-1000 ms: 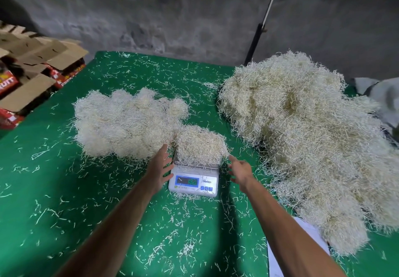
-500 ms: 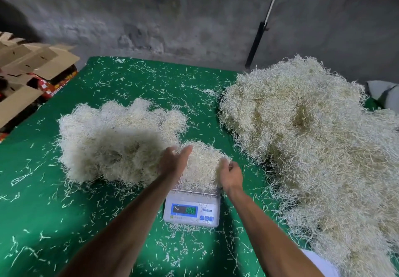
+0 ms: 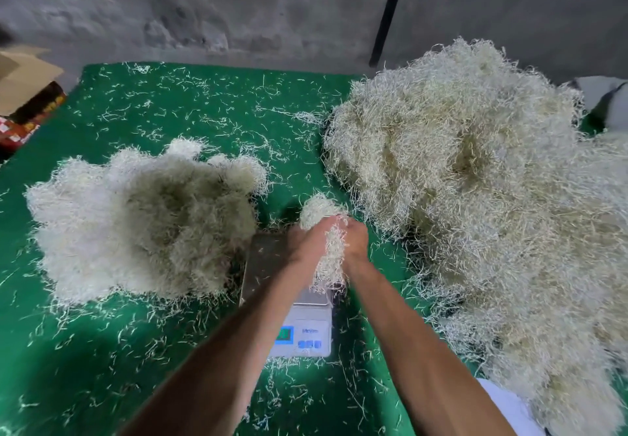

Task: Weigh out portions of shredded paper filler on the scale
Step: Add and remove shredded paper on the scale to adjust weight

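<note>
Shredded paper filler, a wad [image 3: 324, 242] of thin, crinkly, pale strands, is squeezed between both hands above the scale [image 3: 299, 320]. The left hand [image 3: 304, 243] and right hand [image 3: 356, 240] curl round it from either side. The wad runs long from near to far, its fluffy far end bulging past the fingers. The scale's flat metal pan looks bare, though arms hide part. Green cloth [image 3: 170, 106] lies open between the left pile [image 3: 142, 218] and right heap [image 3: 475, 198].
</note>
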Action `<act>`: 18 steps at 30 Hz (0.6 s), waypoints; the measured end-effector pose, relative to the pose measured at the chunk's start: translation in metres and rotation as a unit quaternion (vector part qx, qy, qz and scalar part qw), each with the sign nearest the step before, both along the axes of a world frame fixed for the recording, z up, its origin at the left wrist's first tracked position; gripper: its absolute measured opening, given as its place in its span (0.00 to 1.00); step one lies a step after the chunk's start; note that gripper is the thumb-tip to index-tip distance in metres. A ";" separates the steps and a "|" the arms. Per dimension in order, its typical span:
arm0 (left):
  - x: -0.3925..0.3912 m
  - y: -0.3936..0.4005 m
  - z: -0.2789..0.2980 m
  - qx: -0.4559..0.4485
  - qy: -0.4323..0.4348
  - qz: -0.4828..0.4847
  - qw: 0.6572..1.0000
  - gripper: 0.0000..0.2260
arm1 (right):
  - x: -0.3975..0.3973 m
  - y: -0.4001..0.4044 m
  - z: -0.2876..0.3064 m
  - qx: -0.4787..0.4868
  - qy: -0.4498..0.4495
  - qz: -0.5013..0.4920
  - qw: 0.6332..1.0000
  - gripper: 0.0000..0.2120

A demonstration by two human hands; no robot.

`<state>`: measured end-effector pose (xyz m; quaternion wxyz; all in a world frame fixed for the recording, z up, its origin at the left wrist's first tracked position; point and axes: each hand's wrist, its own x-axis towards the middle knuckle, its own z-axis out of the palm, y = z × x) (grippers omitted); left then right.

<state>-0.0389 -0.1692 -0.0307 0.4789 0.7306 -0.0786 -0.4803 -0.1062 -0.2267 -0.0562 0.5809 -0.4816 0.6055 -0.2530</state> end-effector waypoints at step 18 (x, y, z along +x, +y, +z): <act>0.017 -0.002 0.053 -0.078 -0.257 -0.124 0.955 0.19 | 0.005 -0.062 0.053 -0.221 0.379 0.187 0.879 0.05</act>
